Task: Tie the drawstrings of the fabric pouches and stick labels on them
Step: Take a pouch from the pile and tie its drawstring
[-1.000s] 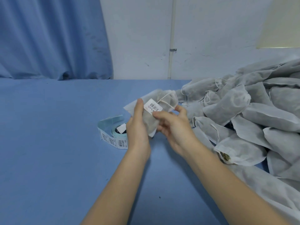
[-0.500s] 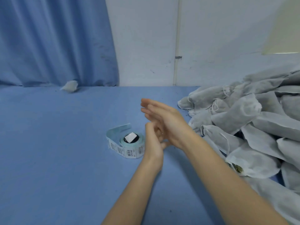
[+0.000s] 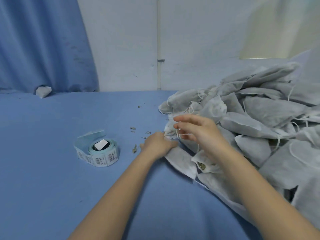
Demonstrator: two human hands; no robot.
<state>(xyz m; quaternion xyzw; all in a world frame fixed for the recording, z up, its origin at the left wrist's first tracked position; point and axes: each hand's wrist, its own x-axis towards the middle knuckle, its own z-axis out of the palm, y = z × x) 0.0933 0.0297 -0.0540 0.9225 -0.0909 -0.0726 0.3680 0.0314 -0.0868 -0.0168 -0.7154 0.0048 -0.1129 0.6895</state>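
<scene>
**Blue-cloth table, both hands at pouch pile**

Blue cloth covers the table [image 3: 52, 179]. Left hand [image 3: 158, 144] curls onto a pouch [image 3: 170, 128] at the pile's edge; whether it grips is unclear. Right hand [image 3: 199, 130] hovers above, fingers loosely spread, drawstring [image 3: 185, 134] beneath them. Pouch pile [image 3: 251, 118] at 3 o'clock. Label roll [image 3: 98, 149] at 9 o'clock. Lone pouch [image 3: 43, 91] at 10 o'clock by the curtain [image 3: 43, 40].

You get soft, even, cool light with faint shadows; your right hand [image 3: 199, 134] blurs, and the far edges bow.
</scene>
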